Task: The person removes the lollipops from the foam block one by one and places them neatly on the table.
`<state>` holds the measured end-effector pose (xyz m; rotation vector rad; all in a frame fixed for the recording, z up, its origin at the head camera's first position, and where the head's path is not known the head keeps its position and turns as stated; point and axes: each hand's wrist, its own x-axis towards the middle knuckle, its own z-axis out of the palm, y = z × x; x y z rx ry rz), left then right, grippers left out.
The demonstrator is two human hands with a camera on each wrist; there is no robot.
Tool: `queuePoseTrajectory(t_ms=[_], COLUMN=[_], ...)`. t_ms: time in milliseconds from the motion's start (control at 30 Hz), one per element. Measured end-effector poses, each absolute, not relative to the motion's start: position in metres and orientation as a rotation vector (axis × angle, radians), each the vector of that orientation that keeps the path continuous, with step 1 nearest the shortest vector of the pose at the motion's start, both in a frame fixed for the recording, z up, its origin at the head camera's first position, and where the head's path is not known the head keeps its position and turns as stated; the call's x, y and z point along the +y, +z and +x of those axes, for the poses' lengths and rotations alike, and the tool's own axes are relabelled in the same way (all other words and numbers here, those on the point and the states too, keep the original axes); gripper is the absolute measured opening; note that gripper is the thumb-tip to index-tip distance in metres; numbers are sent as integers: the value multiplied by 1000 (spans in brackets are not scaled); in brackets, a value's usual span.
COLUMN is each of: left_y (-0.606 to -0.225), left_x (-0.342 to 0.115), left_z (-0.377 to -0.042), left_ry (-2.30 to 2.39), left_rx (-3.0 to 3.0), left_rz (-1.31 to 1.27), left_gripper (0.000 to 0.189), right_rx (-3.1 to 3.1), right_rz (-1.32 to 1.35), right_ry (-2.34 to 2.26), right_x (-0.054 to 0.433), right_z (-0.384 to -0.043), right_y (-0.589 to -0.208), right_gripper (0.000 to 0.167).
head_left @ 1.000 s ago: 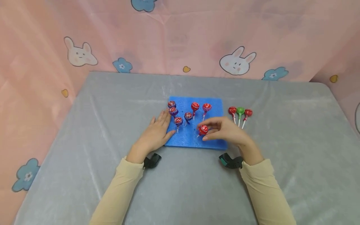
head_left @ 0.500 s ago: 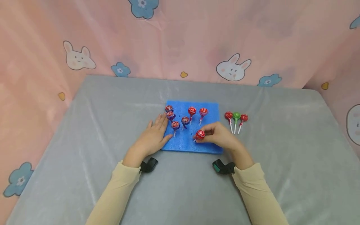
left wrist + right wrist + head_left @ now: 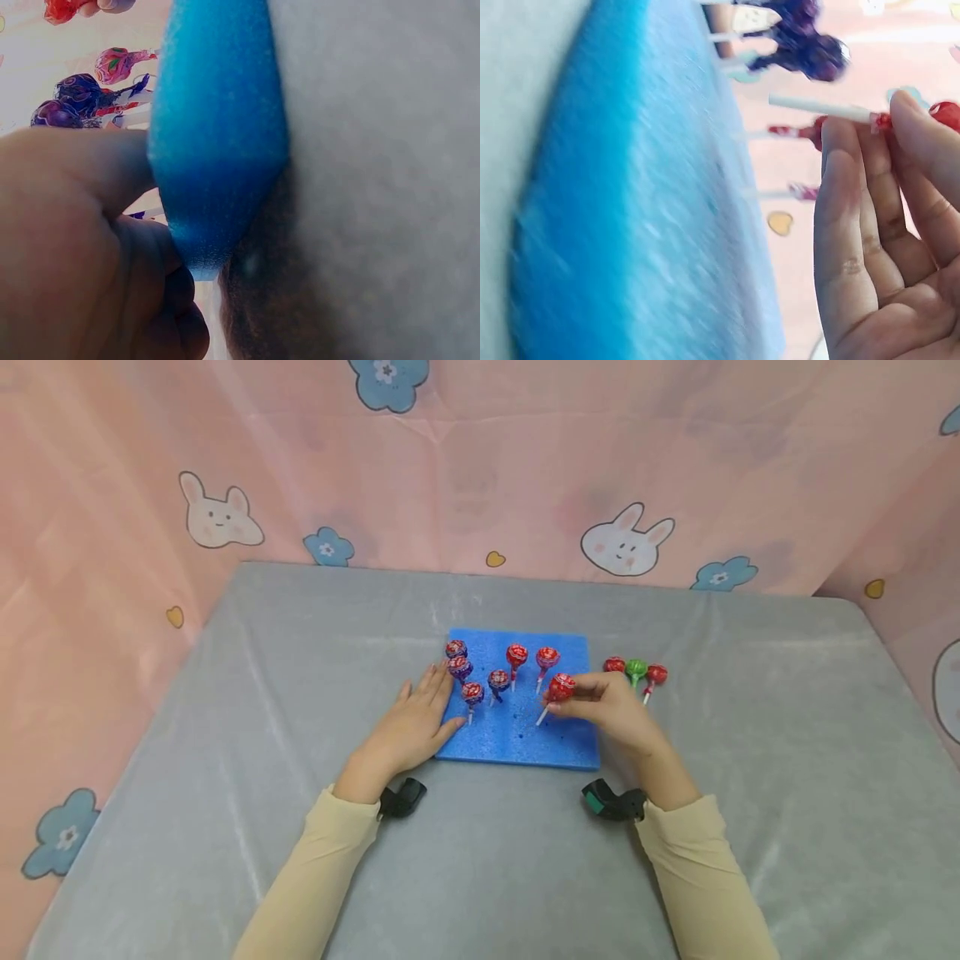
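Note:
My right hand [image 3: 621, 712] pinches a red lollipop [image 3: 561, 687] between thumb and fingers, just below its head. In the right wrist view its white stick [image 3: 817, 106] is clear of the blue foam board [image 3: 682, 225], with the bare end pointing toward it. My left hand [image 3: 408, 725] rests with straight fingers along the left edge of the foam board [image 3: 487, 743], its thumb over the near left corner. Several dark purple-and-red lollipops [image 3: 472, 693] stand in the board's left part. A red lollipop [image 3: 517, 654] and a pink-red lollipop [image 3: 547, 657] stand toward its back.
Right of the board, a green lollipop [image 3: 636, 669] lies between two red ones on the grey table cover [image 3: 787, 735], their sticks partly hidden by my right hand. A pink curtain [image 3: 465, 468] with rabbits hangs behind the table.
My right hand moved down onto the red lollipop's stem over the near part of the board, then pulled the lollipop up and away. My left hand stays at the board's edge.

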<state>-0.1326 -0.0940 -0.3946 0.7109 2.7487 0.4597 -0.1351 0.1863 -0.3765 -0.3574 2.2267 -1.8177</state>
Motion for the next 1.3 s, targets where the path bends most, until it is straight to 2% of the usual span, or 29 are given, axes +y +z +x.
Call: queuePoseTrajectory(t_ms=[200, 333, 567, 933, 1067, 1300], left_y=[-395, -394, -395, -391, -391, -389], left_x=[-97, -96, -101, -93, -94, -93], left_z=[-132, -133, -129, -132, -132, -131], left_ry=[453, 493, 495, 478, 478, 496], left_rx=[2747, 2752, 2750, 2744, 2738, 2731], left_rz=[715, 715, 693, 711, 703, 705], left_gripper=[70, 69, 69, 69, 69, 69], right_rx=[2250, 2278, 2316, 2438, 2408, 2156], right_rz=[-298, -252, -130, 150, 261, 528], right_ry=[-1932, -2010, -2004, -1927, -1854, -1930], right_x=[200, 215, 240, 297, 306, 309], right_z=[-135, -139, -137, -133, -132, -132], right_y=[-368, -362, -359, -369, -375, -381], right_gripper=[23, 10, 7, 16, 15, 28])
